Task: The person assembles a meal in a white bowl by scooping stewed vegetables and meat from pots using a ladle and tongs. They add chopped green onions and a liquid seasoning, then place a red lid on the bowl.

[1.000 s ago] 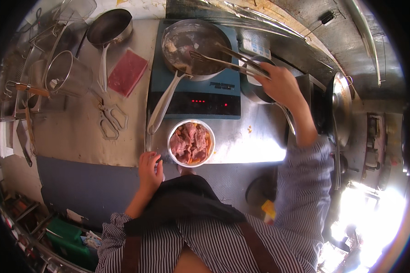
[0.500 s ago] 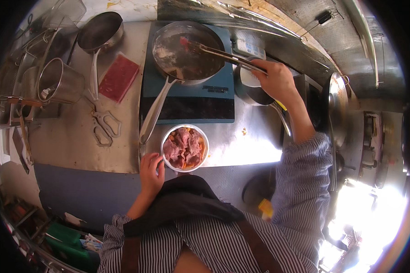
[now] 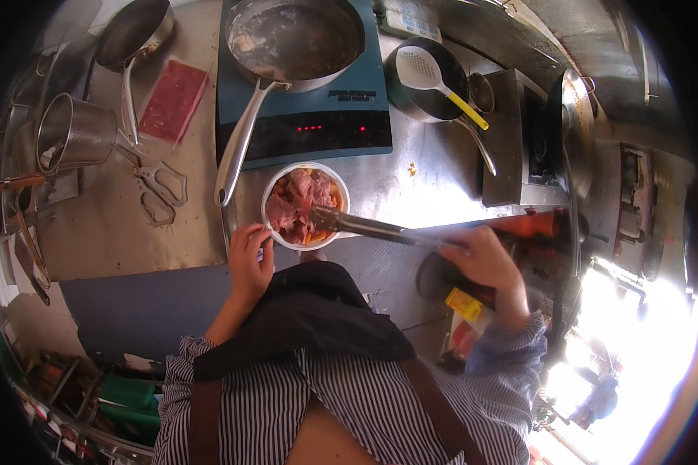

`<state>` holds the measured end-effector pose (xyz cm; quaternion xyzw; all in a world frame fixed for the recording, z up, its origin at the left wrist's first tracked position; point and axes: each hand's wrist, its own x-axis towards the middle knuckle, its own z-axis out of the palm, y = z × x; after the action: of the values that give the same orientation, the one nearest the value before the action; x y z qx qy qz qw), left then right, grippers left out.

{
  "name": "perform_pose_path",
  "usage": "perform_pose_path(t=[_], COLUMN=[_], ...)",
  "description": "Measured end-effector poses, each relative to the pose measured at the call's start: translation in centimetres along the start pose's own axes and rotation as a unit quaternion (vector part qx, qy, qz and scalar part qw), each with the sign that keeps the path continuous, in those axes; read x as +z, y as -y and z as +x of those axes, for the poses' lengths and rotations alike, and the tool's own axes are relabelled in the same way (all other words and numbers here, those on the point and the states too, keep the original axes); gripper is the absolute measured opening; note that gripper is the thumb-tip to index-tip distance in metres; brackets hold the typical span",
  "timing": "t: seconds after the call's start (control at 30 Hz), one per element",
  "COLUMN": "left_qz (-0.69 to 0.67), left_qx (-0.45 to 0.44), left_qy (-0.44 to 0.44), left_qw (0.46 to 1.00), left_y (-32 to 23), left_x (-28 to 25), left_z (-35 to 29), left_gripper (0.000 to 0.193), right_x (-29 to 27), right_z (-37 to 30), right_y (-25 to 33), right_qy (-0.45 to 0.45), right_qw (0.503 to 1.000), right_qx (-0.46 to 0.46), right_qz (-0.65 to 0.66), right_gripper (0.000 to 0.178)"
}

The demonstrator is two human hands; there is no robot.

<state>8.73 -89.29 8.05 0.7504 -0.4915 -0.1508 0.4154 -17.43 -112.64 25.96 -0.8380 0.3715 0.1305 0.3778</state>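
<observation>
And the tongs (image 3: pixel 384 229) are down from the far pan (image 3: pixel 295 39) | right hand (image 3: pixel 485 260) reaches in from the right, clasping them, tips in meat (image 3: pixel 283 209) in the near bowl (image 3: pixel 302 247) | left hand (image 3: pixel 251 260) bent at its left rim, grip unclear | counter edge close, steel (image 3: pixel 380 190) opening right | cooktop (image 3: pixel 287 107) print, red lights

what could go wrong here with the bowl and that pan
The bowl sits close to the counter's front edge, so a push from the tongs in the right hand might tip it.

The pan's handle juts past the cooktop toward the bowl; a hand could catch it and swing the pan.

The cooktop's red lights are lit, so the pan may be hot to touch.
</observation>
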Motion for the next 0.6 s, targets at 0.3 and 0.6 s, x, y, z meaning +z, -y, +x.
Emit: perform_pose_path(t=[0.3, 0.6], left_qz=[0.018, 0.008], left_qx=[-0.01, -0.036], left_qy=[-0.025, -0.053], left_qw=[0.999, 0.998], left_y=[0.7, 0.7], left_x=[-0.4, 0.0], left_z=[-1.0, -1.2], left_gripper=[0.022, 0.022], right_x=[-3.9, -11.5], right_z=[-0.6, 19.3], right_y=[4.1, 8.0], right_qy=[-0.121, -0.134], right_qw=[0.988, 0.908], right_qx=[-0.019, -0.023], right_qz=[-0.093, -0.395], right_gripper=[0.028, 0.033])
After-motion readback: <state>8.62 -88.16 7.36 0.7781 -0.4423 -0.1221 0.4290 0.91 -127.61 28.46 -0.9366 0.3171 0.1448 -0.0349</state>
